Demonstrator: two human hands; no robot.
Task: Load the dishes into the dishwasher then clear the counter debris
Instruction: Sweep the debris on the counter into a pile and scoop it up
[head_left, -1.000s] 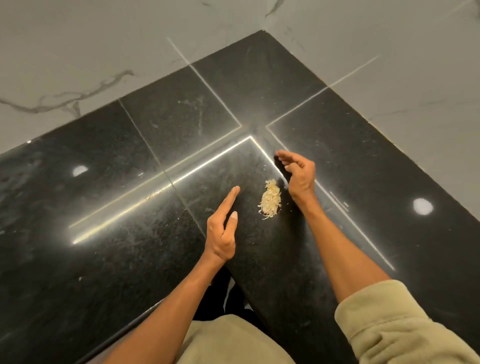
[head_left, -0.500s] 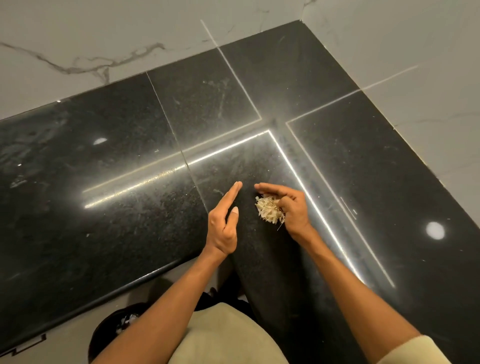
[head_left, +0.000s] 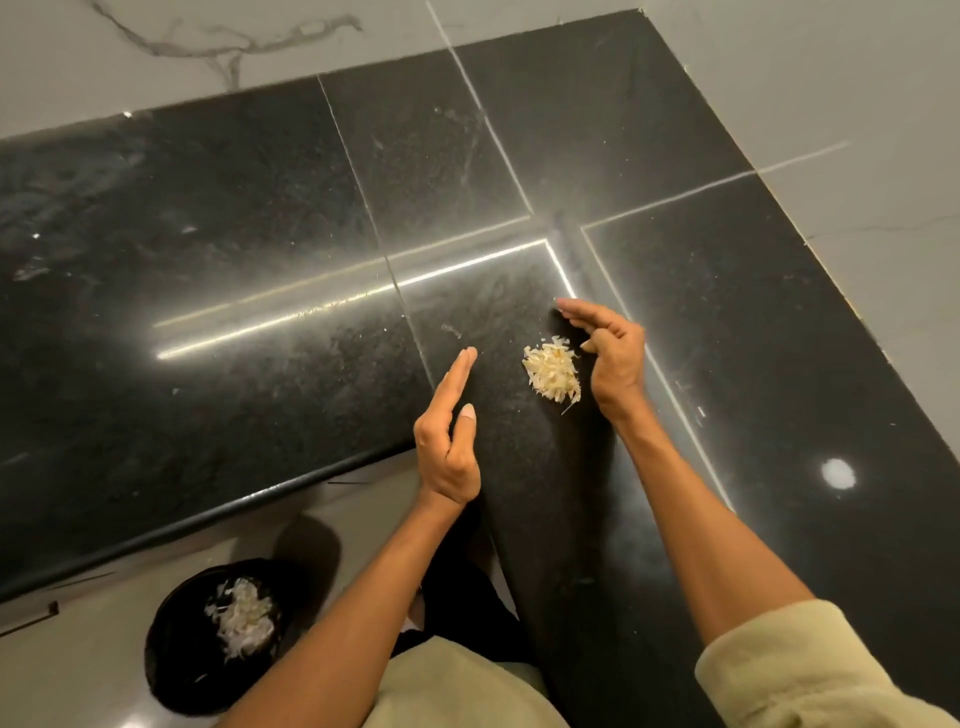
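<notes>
- Between the two hands, on the black desk (head_left: 260, 260), lies a small pile of pale shavings, the debris (head_left: 551, 373); it sits near the inner corner where the desk turns.
- Right hand (head_left: 613, 358) is the nearer one: it stands on edge just beside the pile's right side, fingers bent in a loose cup round nothing, palm facing the pile. Whether it touches the outermost flakes cannot be told.
- Left hand (head_left: 449, 441) stands on edge too, fingers straight and together, holding nothing, apart from the pile on its left and nearer the desk's front edge.
- Long axis of the pile runs roughly from far-left to near-right, slanting toward the right wrist.
- Below the front edge, on the floor, a dark bin (head_left: 171, 649) already holds similar pale scraps; it lies to the near left of the pile.
- My reading: the pile has to travel left and toward the person to reach that edge, so the right hand would push and the left would wall it in or catch.
</notes>
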